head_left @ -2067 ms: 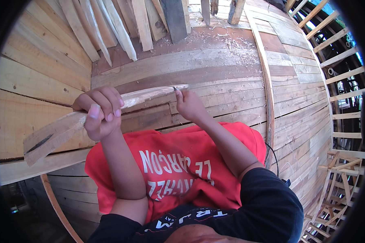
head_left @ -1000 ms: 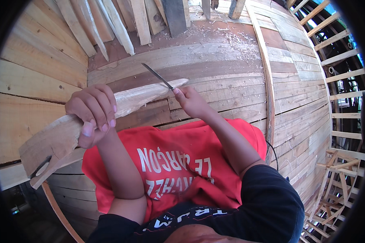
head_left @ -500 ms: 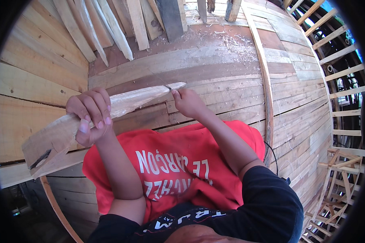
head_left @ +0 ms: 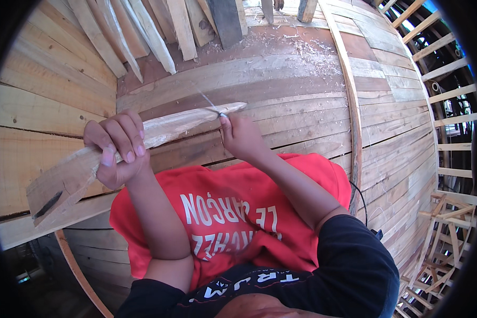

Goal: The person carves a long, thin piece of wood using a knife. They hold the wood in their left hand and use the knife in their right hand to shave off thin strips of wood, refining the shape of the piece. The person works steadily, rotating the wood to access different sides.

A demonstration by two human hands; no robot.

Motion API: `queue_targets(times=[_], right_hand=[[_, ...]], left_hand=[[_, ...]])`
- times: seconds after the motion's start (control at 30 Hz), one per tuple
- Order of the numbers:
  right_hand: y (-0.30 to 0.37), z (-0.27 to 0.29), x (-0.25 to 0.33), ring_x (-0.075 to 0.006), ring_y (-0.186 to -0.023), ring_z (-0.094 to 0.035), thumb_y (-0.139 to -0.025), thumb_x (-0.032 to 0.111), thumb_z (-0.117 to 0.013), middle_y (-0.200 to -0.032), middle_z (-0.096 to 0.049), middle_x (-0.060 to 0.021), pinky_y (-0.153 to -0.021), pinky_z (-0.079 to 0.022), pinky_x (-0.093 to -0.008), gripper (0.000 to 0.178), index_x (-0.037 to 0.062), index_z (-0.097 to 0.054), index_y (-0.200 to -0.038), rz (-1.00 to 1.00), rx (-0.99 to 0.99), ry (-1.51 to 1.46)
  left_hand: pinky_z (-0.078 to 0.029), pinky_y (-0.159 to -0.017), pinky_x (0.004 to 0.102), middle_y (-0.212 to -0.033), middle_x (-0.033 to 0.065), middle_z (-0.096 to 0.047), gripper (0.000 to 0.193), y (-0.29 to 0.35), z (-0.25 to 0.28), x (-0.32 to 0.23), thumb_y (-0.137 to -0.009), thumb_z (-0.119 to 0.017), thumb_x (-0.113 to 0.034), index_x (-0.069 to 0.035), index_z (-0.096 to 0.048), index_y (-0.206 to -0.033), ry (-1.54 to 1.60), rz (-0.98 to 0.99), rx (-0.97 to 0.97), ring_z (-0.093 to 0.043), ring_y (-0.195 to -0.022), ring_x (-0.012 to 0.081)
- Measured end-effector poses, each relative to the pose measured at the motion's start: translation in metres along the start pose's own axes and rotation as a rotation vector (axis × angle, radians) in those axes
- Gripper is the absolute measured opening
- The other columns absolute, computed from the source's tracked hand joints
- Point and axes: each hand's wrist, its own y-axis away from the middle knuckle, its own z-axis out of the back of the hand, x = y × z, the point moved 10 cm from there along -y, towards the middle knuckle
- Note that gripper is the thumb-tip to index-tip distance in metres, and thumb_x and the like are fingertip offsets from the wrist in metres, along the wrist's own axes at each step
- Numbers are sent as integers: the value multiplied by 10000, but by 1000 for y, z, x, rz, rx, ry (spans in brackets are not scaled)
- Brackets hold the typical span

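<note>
A long, pale piece of wood (head_left: pixel 164 130), broad at its left end and tapered to a point at the right, lies slantwise in front of me. My left hand (head_left: pixel 117 146) is wrapped around it near the broad end, where a dark slit shows. Close to the pointed end, my right hand (head_left: pixel 241 135) grips a knife (head_left: pixel 209 100). Its thin blade crosses the wood and sticks out on the far side; the handle is hidden in my fist. Below my arms, a red cloth with white lettering (head_left: pixel 233 206) is spread over my lap.
Several wooden slats (head_left: pixel 183 37) lean at the far left beside a plank wall (head_left: pixel 47 79). Shavings (head_left: pixel 307 50) litter the plank floor (head_left: pixel 281 79). A long batten (head_left: pixel 350 95) runs across the floor to the right, and a slatted wooden railing (head_left: pixel 450 119) stands at the far right.
The knife and my right hand have shifted slightly back from the wood's pointed tip. That tip sits a little higher in view, and the blade has turned slightly.
</note>
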Motion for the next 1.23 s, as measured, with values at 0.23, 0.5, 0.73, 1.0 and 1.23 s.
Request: queue_targets(times=[0.23, 0.5, 0.73, 1.0, 1.23], right_hand=[[2, 3, 18, -475, -727, -609, -1024, 360, -411, -719, -618, -265, -656, -459, -546, 460, -14, -592, -827, 54, -4, 2], [-9, 0, 0, -477, -719, -607, -1025, 341, -408, -701, -612, -266, -649, -454, -559, 436, -12, -586, -841, 15, 3, 110], [-19, -16, -45, -472, -763, -607, -1029, 339, -393, -764, -624, -269, -684, -448, -570, 425, -10, -584, -877, -71, 5, 105], [-28, -17, -91, -448, -754, -645, -1023, 335, -392, -788, -662, -251, -723, -508, -540, 457, -19, -622, -848, -130, -20, 275], [-10, 17, -1, -436, -883, -656, -1022, 377, -395, -898, -678, -271, -816, -507, -512, 464, -17, -640, -996, -6, 113, 65]], left_hand=[[-342, -601, 300, -558, -12, -493, 139, 2, 13, -1, -847, -538, -202, -136, -439, -774, -31, 17, -93, -439, -491, 110], [-330, -596, 292, -533, -20, -461, 151, 5, 27, 0, -822, -527, -207, -156, -417, -733, -65, 30, -190, -414, -484, 103], [-324, -581, 291, -501, -23, -428, 182, 3, 29, 3, -803, -538, -207, -167, -393, -701, -101, 43, -278, -402, -473, 104], [-319, -563, 290, -497, -17, -424, 201, 1, 19, 3, -796, -548, -212, -172, -384, -688, -133, 46, -264, -384, -456, 109], [-334, -584, 298, -514, -17, -443, 189, 0, 13, 3, -808, -551, -200, -167, -400, -699, -112, 44, -221, -408, -482, 113]])
